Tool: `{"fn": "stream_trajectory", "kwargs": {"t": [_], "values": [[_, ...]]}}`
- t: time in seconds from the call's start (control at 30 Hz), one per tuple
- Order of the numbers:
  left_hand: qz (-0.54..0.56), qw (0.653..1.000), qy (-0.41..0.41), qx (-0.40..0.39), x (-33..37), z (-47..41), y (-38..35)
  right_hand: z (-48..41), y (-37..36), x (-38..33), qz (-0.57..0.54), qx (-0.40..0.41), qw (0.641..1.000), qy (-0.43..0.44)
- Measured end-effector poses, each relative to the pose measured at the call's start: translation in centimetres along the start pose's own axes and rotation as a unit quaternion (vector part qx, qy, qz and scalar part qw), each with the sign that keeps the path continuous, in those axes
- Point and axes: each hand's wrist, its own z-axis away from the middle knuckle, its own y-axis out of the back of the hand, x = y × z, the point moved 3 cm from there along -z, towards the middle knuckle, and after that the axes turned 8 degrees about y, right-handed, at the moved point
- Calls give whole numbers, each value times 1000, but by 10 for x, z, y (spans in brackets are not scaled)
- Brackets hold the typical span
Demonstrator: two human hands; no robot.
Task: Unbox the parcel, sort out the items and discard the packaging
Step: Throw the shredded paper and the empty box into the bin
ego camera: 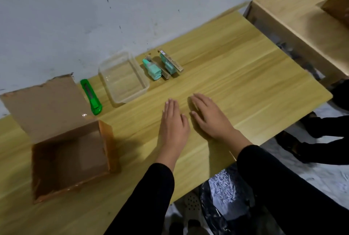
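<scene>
Risk, knife: the green utility knife (pixel 91 97) lies between box and tray towards the far edge of the table (pixel 236 76). I cannot tell whether its blade is out, so a careless reach across it could nick a finger.
Risk, flap: the cardboard box (pixel 107 144) has a tall raised flap, and lifting the box away could sweep the knife or tray along.
Box: open, at the left end towards the near edge, with nothing visible inside.
Tray: the clear plastic tray (pixel 122 79) sits by the far edge, empty.
Items: the nearer teal item (pixel 154 69) and the farther teal item (pixel 170 63) lie side by side on the table just right of the tray, not in it.
Left hand (pixel 173 123): flat on the middle of the table, fingers straight, holding nothing.
Right hand (pixel 211 119): just beside it, also flat and empty.
</scene>
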Motion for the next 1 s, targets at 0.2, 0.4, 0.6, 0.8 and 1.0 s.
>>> {"fn": "stream_trajectory", "kwargs": {"t": [0.2,0.4,0.6,0.8,1.0], "values": [[65,995,-76,12,-10,11,11,50,11,1,-53,109,992,-26],[10,993,48,109,-60,12,33,86,2,2,-19,156,981,-118],[-54,990,58,113,-75,17,31,43,-13,-19,-81,143,977,-134],[-70,991,50,101,-77,20,32,9,-22,-34,-99,153,976,-116],[-69,994,36,81,-79,21,33,-17,-29,-40,-48,107,991,-65]]}}
